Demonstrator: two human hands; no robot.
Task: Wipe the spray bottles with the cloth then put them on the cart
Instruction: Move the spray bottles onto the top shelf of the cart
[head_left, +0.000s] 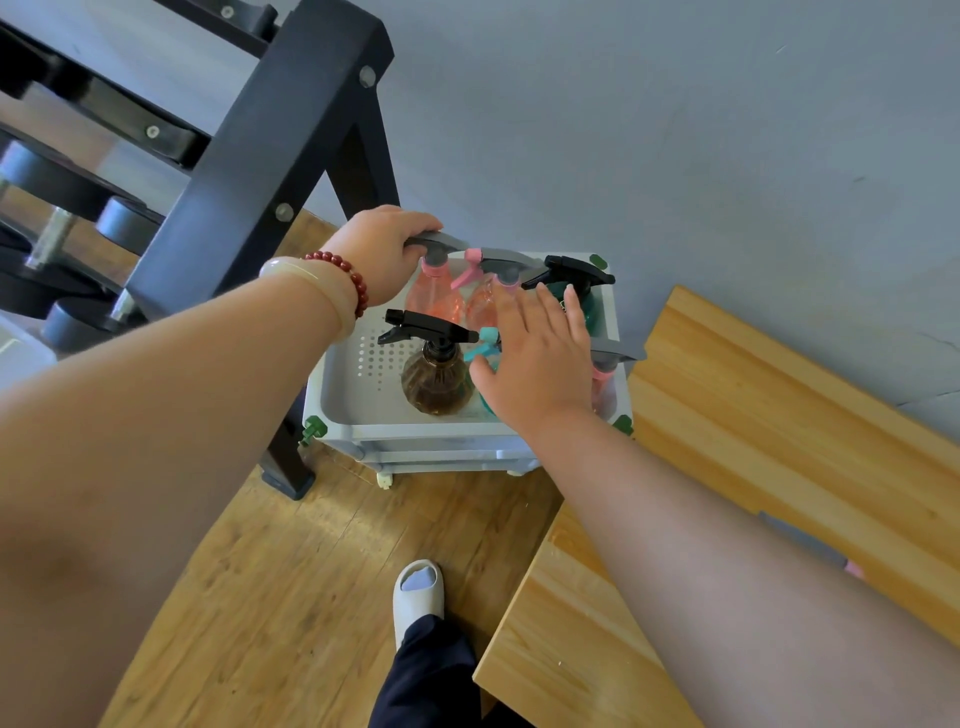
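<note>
Several spray bottles stand in the top tray of a grey cart (340, 402). My left hand (376, 254) grips the grey trigger head of a pink bottle (434, 293) at the tray's back left. A second pink bottle (485, 301) and a dark green bottle with a black head (576, 278) stand beside it. In front stands a brown bottle (435, 382) with a black head. My right hand (537, 358) hovers flat with straight fingers over a teal bottle (485, 345), hiding most of it. Another pink bottle (605, 376) stands at the front right. No cloth is in view.
A black metal rack (291, 171) with dumbbells (67, 208) stands left of the cart. A wooden table (727, 415) lies to the right, its edge next to the cart. My foot in a white slipper (418, 592) stands on the wooden floor below.
</note>
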